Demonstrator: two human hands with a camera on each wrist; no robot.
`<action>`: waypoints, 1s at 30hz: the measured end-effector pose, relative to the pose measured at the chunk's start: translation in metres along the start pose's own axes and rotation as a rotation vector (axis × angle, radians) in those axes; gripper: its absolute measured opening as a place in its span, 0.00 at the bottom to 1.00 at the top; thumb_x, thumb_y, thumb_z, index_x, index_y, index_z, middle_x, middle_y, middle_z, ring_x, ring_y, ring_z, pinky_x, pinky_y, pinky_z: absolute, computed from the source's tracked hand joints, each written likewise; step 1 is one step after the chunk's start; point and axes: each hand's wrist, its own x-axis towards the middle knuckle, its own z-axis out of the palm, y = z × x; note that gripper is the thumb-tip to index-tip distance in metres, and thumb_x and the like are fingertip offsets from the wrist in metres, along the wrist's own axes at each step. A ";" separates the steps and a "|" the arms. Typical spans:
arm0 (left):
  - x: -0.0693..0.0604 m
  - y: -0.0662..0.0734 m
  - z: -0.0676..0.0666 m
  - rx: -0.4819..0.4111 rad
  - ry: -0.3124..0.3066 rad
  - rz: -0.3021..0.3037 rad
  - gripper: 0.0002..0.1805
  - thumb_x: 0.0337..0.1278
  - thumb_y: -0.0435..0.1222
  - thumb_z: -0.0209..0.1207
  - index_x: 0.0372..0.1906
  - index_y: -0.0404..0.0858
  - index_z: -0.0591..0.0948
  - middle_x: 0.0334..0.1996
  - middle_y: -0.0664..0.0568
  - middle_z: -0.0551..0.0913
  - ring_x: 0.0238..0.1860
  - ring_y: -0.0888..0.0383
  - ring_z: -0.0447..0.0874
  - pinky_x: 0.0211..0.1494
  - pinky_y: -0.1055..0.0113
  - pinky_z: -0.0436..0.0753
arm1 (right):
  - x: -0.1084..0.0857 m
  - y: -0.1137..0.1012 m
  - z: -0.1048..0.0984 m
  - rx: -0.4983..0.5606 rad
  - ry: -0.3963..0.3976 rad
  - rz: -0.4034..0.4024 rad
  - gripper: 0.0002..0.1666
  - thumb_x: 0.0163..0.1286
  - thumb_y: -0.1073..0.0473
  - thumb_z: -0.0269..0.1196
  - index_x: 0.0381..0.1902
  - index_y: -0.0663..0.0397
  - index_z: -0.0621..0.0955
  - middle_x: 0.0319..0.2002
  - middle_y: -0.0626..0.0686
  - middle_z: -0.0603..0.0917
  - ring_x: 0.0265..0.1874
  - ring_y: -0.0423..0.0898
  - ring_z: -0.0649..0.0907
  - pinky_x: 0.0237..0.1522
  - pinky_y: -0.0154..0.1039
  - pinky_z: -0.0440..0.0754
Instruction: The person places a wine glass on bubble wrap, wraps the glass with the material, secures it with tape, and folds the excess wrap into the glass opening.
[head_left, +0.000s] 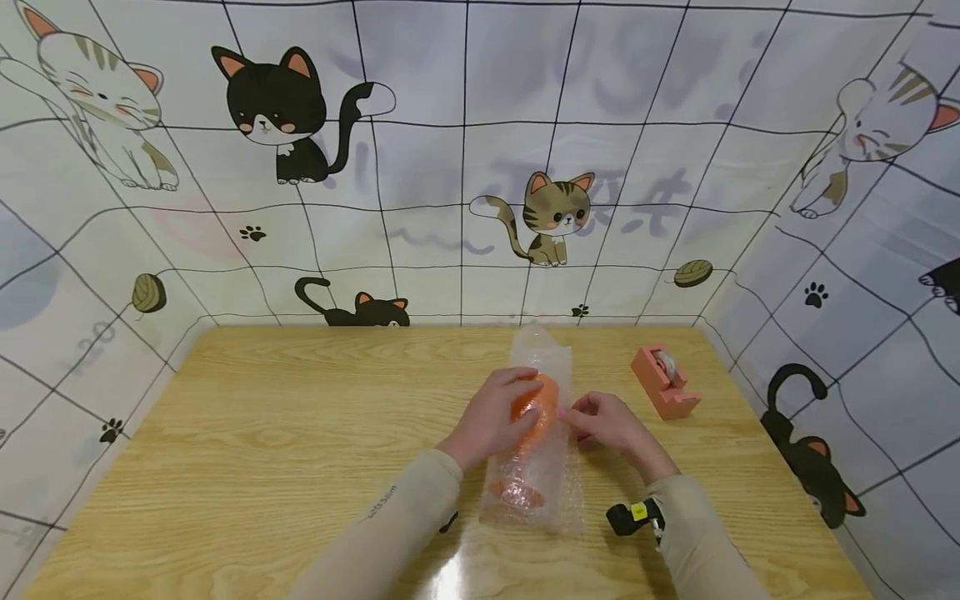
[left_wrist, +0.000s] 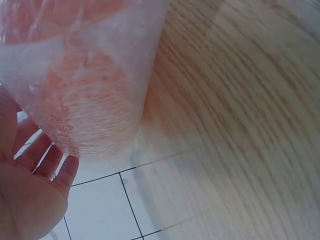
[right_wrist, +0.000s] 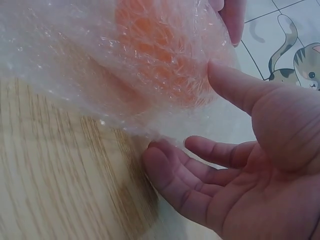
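Wrap [head_left: 557, 467]: bubble film, lying lengthwise away from the person on the worktop [head_left: 300, 417], a little right of its middle.

Orange thing [head_left: 547, 398]: inside the wrap, presumably for padding; its form is hard to make out through the bubbles. A second orange patch [head_left: 519, 496] shows at the near end; whether it belongs to the same piece cannot be told.

Left hand [head_left: 487, 421]: laid over the far part of the orange thing from the left, apparently to stop it rolling or sliding. Fingers lightly bent, small gaps between them, cupped round it through the film; thumb on the near side.

Right hand [head_left: 611, 425]: at the wrap's right edge, seemingly to manage the loose film there. Thumb tip touches the wrap; other fingers loosely curved at the edge below, well apart from the thumb, no tight pinch visible.

Tape dispenser [head_left: 663, 390]: pink, fitted with a roll [head_left: 664, 364]; stands beyond the right hand, touched by neither hand, probably set there for easy reach.
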 end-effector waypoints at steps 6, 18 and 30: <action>0.001 0.002 0.000 -0.014 0.007 -0.004 0.24 0.70 0.40 0.64 0.66 0.38 0.80 0.70 0.50 0.76 0.72 0.52 0.69 0.76 0.59 0.68 | 0.002 0.003 0.001 0.081 0.014 -0.005 0.28 0.72 0.45 0.68 0.49 0.67 0.78 0.36 0.57 0.85 0.32 0.49 0.85 0.39 0.44 0.88; 0.003 0.004 0.000 -0.031 -0.010 -0.033 0.24 0.69 0.40 0.65 0.66 0.39 0.81 0.70 0.51 0.75 0.73 0.52 0.69 0.77 0.59 0.67 | 0.004 0.003 0.002 0.135 0.046 -0.008 0.31 0.71 0.48 0.69 0.54 0.70 0.75 0.41 0.61 0.85 0.33 0.50 0.86 0.40 0.44 0.88; -0.002 -0.001 -0.002 -0.075 0.000 -0.066 0.22 0.69 0.39 0.64 0.65 0.39 0.81 0.70 0.51 0.75 0.73 0.51 0.69 0.76 0.57 0.68 | 0.004 -0.006 0.012 0.183 0.113 -0.009 0.29 0.70 0.53 0.71 0.56 0.72 0.76 0.44 0.63 0.84 0.35 0.50 0.85 0.43 0.46 0.88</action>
